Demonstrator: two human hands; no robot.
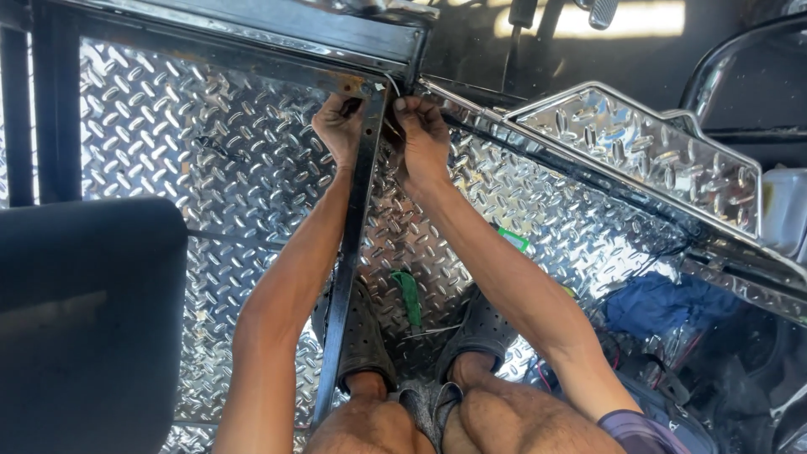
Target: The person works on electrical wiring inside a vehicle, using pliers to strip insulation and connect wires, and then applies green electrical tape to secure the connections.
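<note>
Both hands up at top centre of frame, working the upper end of a dark metal bar (353,252) that runs from there down to bottom centre, between the person's legs.

Left hand (339,126): grip closed around the bar's top end from the left side, fingers curled over the edge, something small and dark under the fingertips; can't tell what.

Right hand (423,134): just right of the bar top, fingertips pinched on a thin white wire (393,84) at the corner where the bar meets the black frame (252,25). Grip closed on the wire.

The hands sit either side of the bar, close but not touching.

Count: 1 bar, 1 white wire, 2 dark shoes (366,336) at lower centre on the diamond-plate floor (168,151), 1 green strap (409,296) lying between the shoes, 1 small green tag (514,240) right of centre, 1 blue cloth (664,303) at lower right, 1 black seat (84,319) at lower left, 1 raised diamond-plate panel (639,151) at upper right.
</note>
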